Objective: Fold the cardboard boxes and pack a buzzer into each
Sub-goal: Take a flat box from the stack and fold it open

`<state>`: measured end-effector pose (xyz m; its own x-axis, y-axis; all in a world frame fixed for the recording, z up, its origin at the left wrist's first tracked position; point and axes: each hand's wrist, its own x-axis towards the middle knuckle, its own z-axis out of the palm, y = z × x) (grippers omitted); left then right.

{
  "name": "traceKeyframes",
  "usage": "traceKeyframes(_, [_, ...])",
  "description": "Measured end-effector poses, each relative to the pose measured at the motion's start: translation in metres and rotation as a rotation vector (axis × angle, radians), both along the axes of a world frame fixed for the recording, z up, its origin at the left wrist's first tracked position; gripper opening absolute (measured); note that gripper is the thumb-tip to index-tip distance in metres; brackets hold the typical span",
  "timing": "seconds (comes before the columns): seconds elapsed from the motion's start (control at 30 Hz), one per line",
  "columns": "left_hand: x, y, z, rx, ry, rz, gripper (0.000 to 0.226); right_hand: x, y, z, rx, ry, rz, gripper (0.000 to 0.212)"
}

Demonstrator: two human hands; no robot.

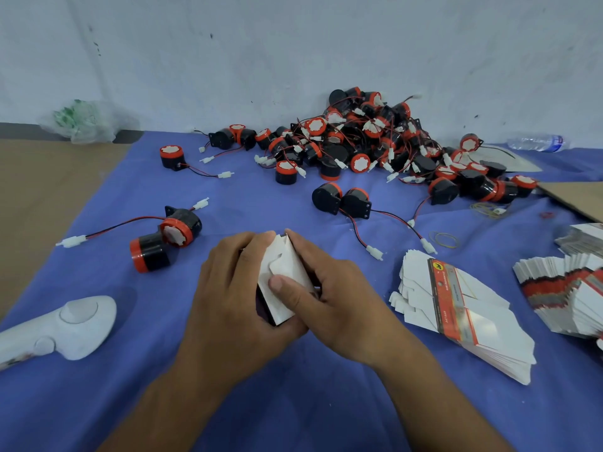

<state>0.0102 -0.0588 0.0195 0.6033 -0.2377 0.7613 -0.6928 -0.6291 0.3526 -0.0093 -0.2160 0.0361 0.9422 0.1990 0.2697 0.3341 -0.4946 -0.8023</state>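
A small white cardboard box [283, 272] is held above the blue cloth at the centre. My left hand [235, 298] grips it from the left and underneath. My right hand [329, 295] holds it from the right, thumb pressing on its white end flaps. A big pile of black and red buzzers [368, 141] with red-black wires lies at the back. Two buzzers [169, 236] lie left of my hands, two more [341, 199] just beyond them. A stack of flat unfolded boxes [463, 308] lies to the right.
A white controller-shaped object [65, 327] lies at the front left. More flat box stacks [567, 288] sit at the right edge. Rubber bands [445, 239], a cardboard sheet [577, 197], a water bottle [538, 142] and a plastic bag [85, 120] lie around the blue cloth [293, 402].
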Motion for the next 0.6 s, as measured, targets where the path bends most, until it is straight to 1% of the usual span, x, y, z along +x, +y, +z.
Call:
traceKeyframes(0.07, [-0.001, -0.001, 0.001, 0.007, 0.004, 0.005, 0.07, -0.001, 0.002, -0.001, -0.011, -0.015, -0.008, 0.038])
traceKeyframes(0.2, [-0.001, -0.001, 0.001, 0.002, -0.002, -0.004, 0.067, 0.0, 0.005, -0.002, -0.073, -0.032, -0.03, 0.047])
traceKeyframes(0.3, [0.0, 0.0, 0.0, 0.005, 0.004, -0.01, 0.068, 0.0, 0.005, -0.004, -0.051, -0.059, -0.034, 0.04])
traceKeyframes(0.4, [0.0, 0.0, 0.0, 0.015, 0.007, 0.009, 0.071, 0.001, 0.005, -0.005, -0.039, -0.016, -0.069, 0.054])
traceKeyframes(0.5, [0.0, 0.0, 0.001, -0.001, 0.0, 0.013, 0.071, 0.002, 0.013, -0.008, 0.104, 0.095, -0.085, 0.054])
traceKeyframes(0.6, [-0.001, -0.001, 0.002, -0.017, 0.004, 0.011, 0.073, 0.002, 0.019, -0.01, 0.207, 0.14, -0.069, 0.051])
